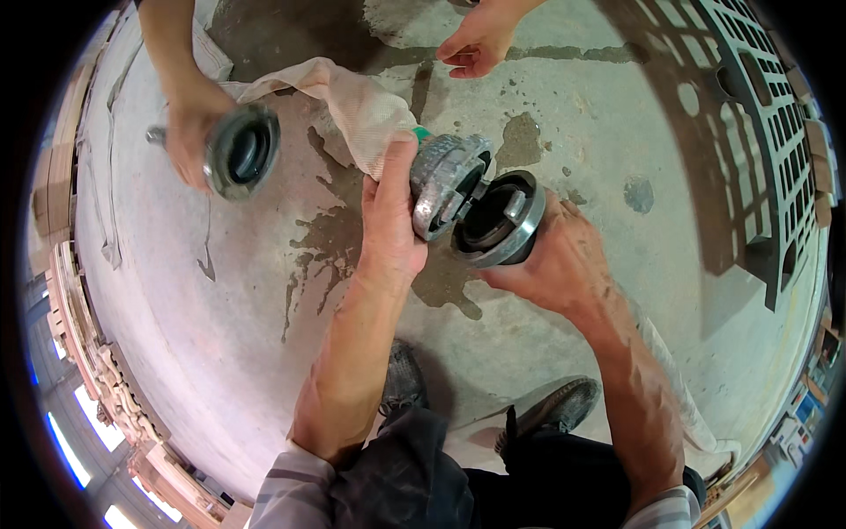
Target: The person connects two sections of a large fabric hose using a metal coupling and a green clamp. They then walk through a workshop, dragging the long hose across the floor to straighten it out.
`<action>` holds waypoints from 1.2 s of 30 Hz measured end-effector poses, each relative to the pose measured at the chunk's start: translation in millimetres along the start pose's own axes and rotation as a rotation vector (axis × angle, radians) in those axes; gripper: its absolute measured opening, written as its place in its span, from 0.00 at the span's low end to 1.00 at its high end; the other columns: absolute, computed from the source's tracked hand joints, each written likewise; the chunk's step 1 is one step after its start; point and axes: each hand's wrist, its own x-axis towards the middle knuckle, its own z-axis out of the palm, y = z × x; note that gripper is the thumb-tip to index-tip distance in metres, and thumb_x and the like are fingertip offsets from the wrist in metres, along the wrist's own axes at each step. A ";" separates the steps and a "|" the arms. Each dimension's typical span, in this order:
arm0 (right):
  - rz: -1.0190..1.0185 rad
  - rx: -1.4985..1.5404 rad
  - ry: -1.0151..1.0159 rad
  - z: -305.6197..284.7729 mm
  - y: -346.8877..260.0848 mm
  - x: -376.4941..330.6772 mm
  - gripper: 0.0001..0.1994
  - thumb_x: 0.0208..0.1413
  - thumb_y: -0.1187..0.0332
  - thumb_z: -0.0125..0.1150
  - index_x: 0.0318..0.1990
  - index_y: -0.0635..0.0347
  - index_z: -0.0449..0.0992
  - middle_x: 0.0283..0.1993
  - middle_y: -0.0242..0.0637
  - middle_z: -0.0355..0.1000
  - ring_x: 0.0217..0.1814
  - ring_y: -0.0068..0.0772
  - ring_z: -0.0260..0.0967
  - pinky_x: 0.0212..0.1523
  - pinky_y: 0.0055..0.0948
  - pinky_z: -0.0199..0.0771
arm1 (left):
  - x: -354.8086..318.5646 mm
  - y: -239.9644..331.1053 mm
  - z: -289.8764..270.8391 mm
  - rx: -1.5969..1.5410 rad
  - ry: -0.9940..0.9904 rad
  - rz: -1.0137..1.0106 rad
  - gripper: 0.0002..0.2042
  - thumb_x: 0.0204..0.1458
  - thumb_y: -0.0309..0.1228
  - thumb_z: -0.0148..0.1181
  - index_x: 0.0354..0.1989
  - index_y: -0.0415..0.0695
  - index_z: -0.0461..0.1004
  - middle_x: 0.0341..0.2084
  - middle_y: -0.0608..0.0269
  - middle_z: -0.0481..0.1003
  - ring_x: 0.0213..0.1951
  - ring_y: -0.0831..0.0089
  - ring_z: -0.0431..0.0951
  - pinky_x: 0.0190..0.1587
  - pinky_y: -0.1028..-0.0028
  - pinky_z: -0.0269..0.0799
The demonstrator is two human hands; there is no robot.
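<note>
Closed around a grey metal hose coupling (434, 181), my left hand (389, 207) holds it at the end of a whitish fabric hose (339, 93). A bit of green shows where hose and coupling meet. My right hand (560, 260) grips a second metal hose coupling (507, 216), its dark opening and lugs tilted toward the first. The two couplings' rims are very close; whether they touch I cannot tell. Across from me, a co-worker's hand (189, 132) holds another round metal fitting (242, 152). The co-worker's other hand (480, 40) hangs with curled fingers.
Wet patches (330, 242) mark the concrete floor (220, 335). A grey perforated panel (775, 132) stands at the right. Flat pale hose (679, 379) runs along the floor beside my right forearm. Stacked wood (62, 185) lines the left edge. My shoes (555, 410) are below my hands.
</note>
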 end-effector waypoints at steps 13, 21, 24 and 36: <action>0.019 -0.060 0.001 4.7 -11.8 7.1 0.29 0.29 0.57 0.67 0.35 0.72 0.66 0.30 0.53 0.71 0.37 0.51 0.69 0.41 0.38 0.68 | -6.2 -12.2 -1.6 0.277 0.073 0.173 0.21 0.48 0.33 0.59 0.50 0.43 0.62 0.40 0.69 0.67 0.41 0.80 0.64 0.47 0.76 0.60; 0.036 -0.047 -0.058 4.7 -11.7 12.8 0.27 0.29 0.58 0.68 0.34 0.71 0.67 0.31 0.53 0.71 0.37 0.51 0.69 0.40 0.38 0.69 | -10.3 -15.6 0.9 0.283 0.077 0.132 0.22 0.47 0.34 0.60 0.51 0.45 0.61 0.40 0.69 0.67 0.42 0.79 0.65 0.48 0.75 0.61; 0.038 -0.051 -0.068 6.2 -9.9 14.6 0.26 0.29 0.58 0.68 0.33 0.71 0.67 0.31 0.53 0.71 0.37 0.51 0.70 0.39 0.38 0.69 | -8.2 -17.9 3.6 0.327 0.102 0.140 0.22 0.46 0.32 0.61 0.49 0.45 0.62 0.38 0.69 0.67 0.40 0.79 0.67 0.46 0.75 0.62; 0.033 0.243 -0.102 14.6 10.3 14.6 0.30 0.22 0.55 0.66 0.33 0.73 0.70 0.28 0.53 0.72 0.33 0.50 0.71 0.36 0.36 0.71 | -5.3 -25.6 -5.0 0.407 -0.059 0.201 0.22 0.40 0.28 0.64 0.44 0.44 0.63 0.33 0.70 0.66 0.34 0.80 0.67 0.40 0.77 0.64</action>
